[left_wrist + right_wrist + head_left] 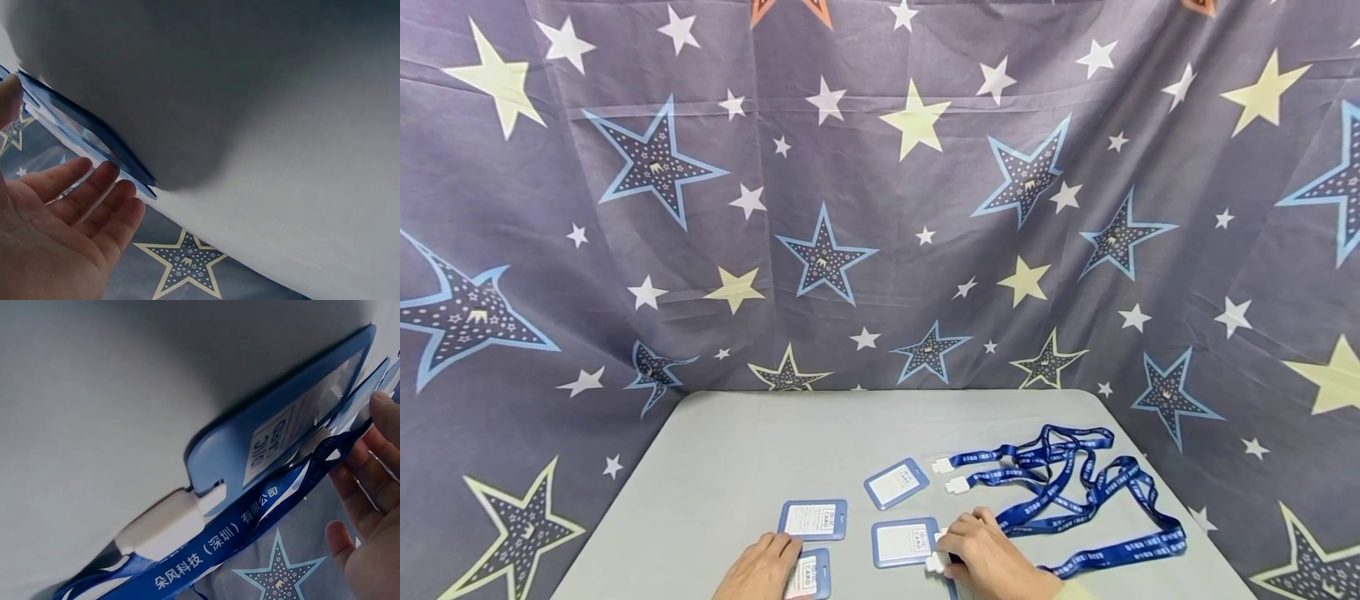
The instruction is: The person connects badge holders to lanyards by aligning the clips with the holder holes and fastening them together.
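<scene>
In the head view, my left hand [758,570] rests at the left side of a blue card holder [809,573] near the front edge, below another card holder [812,520]. Its fingers look nearly straight in the left wrist view, beside a blue holder edge [115,145]. My right hand [988,554] pinches a blue lanyard [212,542] near a white clip [936,562], at the right end of a card holder [901,543]. In the right wrist view, a white clip [165,520] lies against a holder's slotted end [215,465]; whether it is hooked in, I cannot tell.
A tilted card holder [896,483] lies farther back on the grey table [737,450]. Tangled blue lanyards [1060,500] spread over the right side, two white clips [957,485] pointing left. Part of another holder [952,588] shows below my right hand. A star-patterned cloth [850,325] hangs behind.
</scene>
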Motion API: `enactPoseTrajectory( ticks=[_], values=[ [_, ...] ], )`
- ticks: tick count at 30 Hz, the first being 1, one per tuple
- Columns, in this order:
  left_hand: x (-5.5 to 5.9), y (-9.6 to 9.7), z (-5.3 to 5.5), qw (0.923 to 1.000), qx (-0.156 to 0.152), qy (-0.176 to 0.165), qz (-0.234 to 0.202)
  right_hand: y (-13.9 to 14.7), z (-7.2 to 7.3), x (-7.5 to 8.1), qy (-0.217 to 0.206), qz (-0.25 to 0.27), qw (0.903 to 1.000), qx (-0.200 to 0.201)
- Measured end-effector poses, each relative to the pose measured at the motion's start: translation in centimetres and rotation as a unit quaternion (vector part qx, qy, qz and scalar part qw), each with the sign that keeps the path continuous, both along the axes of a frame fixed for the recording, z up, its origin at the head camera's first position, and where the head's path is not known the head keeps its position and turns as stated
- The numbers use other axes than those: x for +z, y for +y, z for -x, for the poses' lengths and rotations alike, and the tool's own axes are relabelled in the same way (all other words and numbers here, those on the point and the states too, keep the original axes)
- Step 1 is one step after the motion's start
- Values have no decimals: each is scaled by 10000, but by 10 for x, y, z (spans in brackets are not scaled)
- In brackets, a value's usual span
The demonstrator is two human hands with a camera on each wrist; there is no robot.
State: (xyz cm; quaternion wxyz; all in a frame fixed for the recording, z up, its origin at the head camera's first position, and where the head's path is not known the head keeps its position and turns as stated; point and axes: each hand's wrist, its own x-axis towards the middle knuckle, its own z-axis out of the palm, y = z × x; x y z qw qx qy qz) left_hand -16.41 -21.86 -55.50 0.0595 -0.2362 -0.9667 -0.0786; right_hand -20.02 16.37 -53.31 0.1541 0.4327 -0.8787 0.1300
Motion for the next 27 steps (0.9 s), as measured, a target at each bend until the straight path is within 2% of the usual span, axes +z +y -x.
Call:
enactPoseTrajectory(
  ticks=[13,20,27],
  values=[
    [-1,1,4,9998,-51,-171,-59,-3,-2,-4,240,10,9996,123],
    [-3,1,5,9998,-96,-150,-73,-3,-2,-2,-165,-135,9998,26],
    [-4,1,6,9998,-128,-137,-28,-4,-3,0,-342,-211,9992,13]
  ],
)
